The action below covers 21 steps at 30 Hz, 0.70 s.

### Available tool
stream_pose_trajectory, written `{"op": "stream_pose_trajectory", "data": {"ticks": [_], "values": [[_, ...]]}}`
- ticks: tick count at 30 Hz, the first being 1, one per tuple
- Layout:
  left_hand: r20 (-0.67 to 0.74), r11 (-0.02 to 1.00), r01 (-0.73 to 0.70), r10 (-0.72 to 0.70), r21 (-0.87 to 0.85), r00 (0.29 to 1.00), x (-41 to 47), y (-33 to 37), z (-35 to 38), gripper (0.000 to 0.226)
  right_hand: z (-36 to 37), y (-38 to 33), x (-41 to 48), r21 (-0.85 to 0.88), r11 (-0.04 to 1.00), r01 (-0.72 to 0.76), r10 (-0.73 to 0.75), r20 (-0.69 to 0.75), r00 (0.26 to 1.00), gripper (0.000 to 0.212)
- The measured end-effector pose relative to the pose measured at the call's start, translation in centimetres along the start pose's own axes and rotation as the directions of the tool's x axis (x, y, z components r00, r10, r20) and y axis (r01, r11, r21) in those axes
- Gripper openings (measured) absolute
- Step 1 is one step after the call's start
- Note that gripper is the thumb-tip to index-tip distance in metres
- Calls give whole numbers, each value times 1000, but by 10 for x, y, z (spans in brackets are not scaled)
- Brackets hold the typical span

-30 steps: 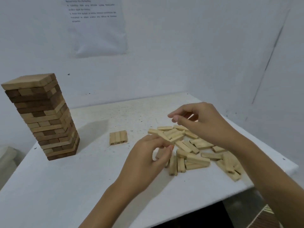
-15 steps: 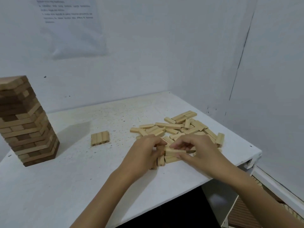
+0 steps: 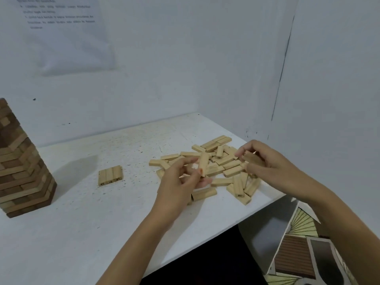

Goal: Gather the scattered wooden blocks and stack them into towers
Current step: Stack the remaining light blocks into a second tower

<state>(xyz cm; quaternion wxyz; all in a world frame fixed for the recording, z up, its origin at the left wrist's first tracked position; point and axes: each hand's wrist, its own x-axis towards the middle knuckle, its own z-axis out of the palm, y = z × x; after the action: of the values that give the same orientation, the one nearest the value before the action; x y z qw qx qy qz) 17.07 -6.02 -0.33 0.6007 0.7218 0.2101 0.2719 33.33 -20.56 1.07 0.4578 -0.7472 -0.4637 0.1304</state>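
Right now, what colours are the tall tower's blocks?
The tall tower mixes light tan and dark brown blocks; head view.

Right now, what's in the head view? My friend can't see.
The left hand holds a block and the right hand a second block, over a pile on a white table. Three blocks lie side by side beside it; a tower stands far left.

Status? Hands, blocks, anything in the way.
Left hand pinches an upright block; right hand grips a second block. Loose pile lies beneath both hands; three-block row lies flat left of it. Tall tower far left; table between row and pile bare.
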Motion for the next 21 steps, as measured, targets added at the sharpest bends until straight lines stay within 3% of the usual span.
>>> {"op": "stream_pose_trajectory", "data": {"ticks": [4,8,16,21], "values": [[44,990,79,-74,-114,996,-2,2,14,19,-2,5,-10,-272,960,61,-10,184,983,44],[37,982,128,-124,-139,992,-3,-2,22,18,7,10,-10,-379,921,92,-15,201,980,54],[-105,975,143,-163,-169,981,-11,3,8,12,20,-4,1,-141,980,137,-131,51,990,57],[-168,978,151,-175,-142,970,-22,2,-21,19,53,-27,14,-37,973,226,-218,154,964,60]]}}
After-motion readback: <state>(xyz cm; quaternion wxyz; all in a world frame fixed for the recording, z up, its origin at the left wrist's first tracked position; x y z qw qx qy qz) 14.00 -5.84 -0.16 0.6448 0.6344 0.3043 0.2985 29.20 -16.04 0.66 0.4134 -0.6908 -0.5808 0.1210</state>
